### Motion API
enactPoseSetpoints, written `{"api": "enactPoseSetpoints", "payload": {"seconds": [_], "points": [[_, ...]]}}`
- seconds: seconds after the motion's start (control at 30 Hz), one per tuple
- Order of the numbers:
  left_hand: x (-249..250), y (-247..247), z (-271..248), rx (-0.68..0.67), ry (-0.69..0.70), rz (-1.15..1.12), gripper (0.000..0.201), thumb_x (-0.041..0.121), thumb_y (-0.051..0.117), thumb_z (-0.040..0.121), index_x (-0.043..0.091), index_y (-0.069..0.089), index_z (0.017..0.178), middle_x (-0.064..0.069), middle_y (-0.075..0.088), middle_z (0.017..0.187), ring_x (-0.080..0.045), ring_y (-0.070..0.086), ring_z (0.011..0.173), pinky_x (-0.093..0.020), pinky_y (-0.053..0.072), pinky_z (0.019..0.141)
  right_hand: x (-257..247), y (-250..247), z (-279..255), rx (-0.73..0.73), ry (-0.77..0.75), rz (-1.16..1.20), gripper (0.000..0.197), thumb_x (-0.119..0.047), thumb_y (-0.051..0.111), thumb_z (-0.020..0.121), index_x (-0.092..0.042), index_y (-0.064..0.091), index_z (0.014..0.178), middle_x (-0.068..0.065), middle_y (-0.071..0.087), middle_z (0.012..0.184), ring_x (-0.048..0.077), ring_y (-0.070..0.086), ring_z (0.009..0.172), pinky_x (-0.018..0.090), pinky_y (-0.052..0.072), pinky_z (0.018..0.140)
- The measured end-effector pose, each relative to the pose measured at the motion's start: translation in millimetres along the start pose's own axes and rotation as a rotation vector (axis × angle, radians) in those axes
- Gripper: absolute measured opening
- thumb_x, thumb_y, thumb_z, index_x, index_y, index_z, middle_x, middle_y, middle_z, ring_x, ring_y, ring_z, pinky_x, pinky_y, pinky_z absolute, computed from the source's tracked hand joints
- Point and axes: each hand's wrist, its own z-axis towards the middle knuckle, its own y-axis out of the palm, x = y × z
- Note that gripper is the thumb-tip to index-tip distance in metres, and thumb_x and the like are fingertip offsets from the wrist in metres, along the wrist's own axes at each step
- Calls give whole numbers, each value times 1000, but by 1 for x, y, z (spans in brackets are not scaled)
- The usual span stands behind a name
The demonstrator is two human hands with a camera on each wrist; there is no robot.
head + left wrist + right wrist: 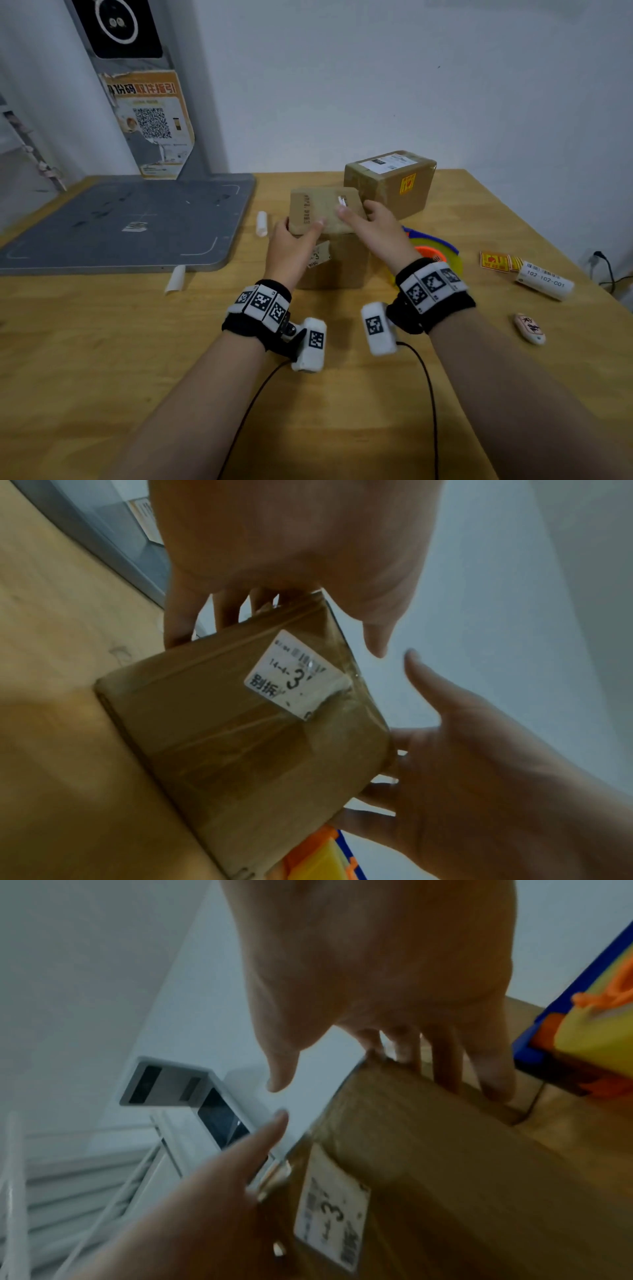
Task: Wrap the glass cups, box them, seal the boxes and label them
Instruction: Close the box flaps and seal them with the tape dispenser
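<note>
A brown cardboard box stands mid-table with its top closed. A worn white label marked "3" is stuck on its near side. My left hand grips the box's left edge, thumb lying on the top and fingers down the far side. From the other side my right hand holds the right edge, thumb on the top and fingers down the box's right side. No glass cup shows in any view.
A second taped box with a shipping label and a fragile sticker stands behind. A blue, orange and yellow tape dispenser lies right of the held box. Sticker rolls lie at the right, a grey pad at the left.
</note>
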Motion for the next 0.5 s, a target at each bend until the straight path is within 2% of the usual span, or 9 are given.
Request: {"api": "enactPoseSetpoints", "payload": {"seconds": [0.07,0.13,0.2,0.27,0.33,0.37,0.43,0.5], "points": [[4,1,2,-1,-27,17,72,64,74,77,25,57,136,10,70,116,-11,68,105,-39,60,91,1,12,3,32,-6,-38,71,-65,73,82,-21,54,133,-4,62,130,15,60,115,35,53,94],[6,1,3,10,-46,43,68,67,73,70,29,64,125,12,73,109,-12,70,100,-42,61,89,3,18,4,67,-7,-65,69,-67,74,77,-26,55,129,-7,64,119,15,62,110,38,55,92],[3,-1,5,27,-47,61,54,66,72,70,33,69,113,13,76,101,-11,72,96,-43,61,88,6,22,3,104,-27,-62,58,-58,75,81,-27,57,127,-19,62,102,12,64,104,37,56,91],[-1,-3,6,46,-40,64,29,59,72,77,39,70,99,14,77,95,-10,73,91,-42,62,86,11,23,1,147,-50,-13,47,-49,76,85,-33,57,125,-28,56,92,5,63,95,35,57,90],[-4,-6,7,64,-32,62,12,52,72,84,44,67,91,15,77,90,-8,74,87,-41,62,85,15,23,-1,187,-70,40,45,-43,77,88,-37,57,127,-30,57,92,-7,60,85,27,56,84],[-5,-7,9,66,-31,46,12,51,72,86,43,69,95,14,78,90,-8,74,87,-40,63,84,17,23,-2,196,-74,59,45,-40,76,89,-37,58,130,-30,60,95,-10,58,83,24,55,81],[-5,-8,9,62,-47,-6,26,49,71,87,38,73,110,13,79,94,-9,75,89,-41,63,83,19,21,0,209,-80,130,52,-36,76,92,-27,60,140,-24,67,106,-11,59,85,22,55,81],[-7,-10,9,60,-62,-35,40,54,69,84,35,74,119,12,78,99,-11,75,92,-43,63,84,24,19,2,217,-81,166,59,-36,75,92,-18,57,146,-18,66,117,-10,60,91,19,53,83]]}}
